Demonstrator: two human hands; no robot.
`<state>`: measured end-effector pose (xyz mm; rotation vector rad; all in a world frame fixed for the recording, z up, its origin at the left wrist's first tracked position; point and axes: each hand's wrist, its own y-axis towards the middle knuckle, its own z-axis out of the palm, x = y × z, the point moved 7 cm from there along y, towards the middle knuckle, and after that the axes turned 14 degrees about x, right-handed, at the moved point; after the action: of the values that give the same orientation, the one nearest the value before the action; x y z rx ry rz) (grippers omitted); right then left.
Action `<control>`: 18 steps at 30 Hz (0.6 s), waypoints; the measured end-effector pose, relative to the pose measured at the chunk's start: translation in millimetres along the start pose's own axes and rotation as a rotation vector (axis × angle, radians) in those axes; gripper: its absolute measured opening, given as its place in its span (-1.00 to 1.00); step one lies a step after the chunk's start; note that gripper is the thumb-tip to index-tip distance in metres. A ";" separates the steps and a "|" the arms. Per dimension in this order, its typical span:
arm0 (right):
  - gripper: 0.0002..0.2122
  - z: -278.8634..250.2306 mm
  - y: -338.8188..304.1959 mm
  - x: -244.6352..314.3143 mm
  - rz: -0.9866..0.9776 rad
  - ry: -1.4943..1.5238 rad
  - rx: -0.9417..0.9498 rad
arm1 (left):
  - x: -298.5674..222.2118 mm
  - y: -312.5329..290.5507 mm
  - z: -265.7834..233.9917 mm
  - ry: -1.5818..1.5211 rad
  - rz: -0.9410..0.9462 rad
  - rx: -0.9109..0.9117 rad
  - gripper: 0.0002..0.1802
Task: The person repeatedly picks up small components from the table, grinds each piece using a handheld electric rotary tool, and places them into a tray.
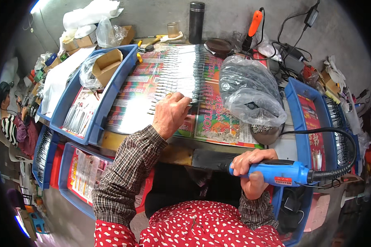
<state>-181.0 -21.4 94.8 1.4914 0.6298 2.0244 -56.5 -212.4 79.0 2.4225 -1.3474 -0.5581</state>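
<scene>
A long row of slim metal rods (180,70) with dark right ends lies side by side across the worktable (152,150). At the row's near end, my left hand (171,113) is closed over a slim rod, its dark end poking out beside the fingers; the fingertips are partly hidden. In front of the table edge, my right hand (253,168) wraps round a blue corded electric screwdriver (282,173). The tool lies level, its nose toward the left and its black cord running off to the right.
Right of the row lie a clear plastic bag (251,90) and scattered small metal parts (226,129). Blue trays (92,119) flank the table, some holding rods. A black flask (196,22) and an orange-handled tool (254,24) stand behind. Another person (14,123) sits far left.
</scene>
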 end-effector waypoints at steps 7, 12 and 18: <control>-0.64 -2.8 0.8 1.6 0.035 0.023 -0.001 | -0.8 13.1 10.6 -0.048 0.054 0.027 -0.76; -0.64 -4.5 0.2 -0.1 0.034 0.044 0.006 | 0.3 14.1 19.3 0.051 0.063 0.118 -0.69; -0.65 -8.5 -1.2 1.2 0.023 0.057 0.013 | -2.1 17.9 22.3 0.055 0.076 0.136 -0.69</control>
<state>-189.3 -20.1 92.5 1.4601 0.6528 2.0903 -81.3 -221.5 67.9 2.4608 -1.4925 -0.3896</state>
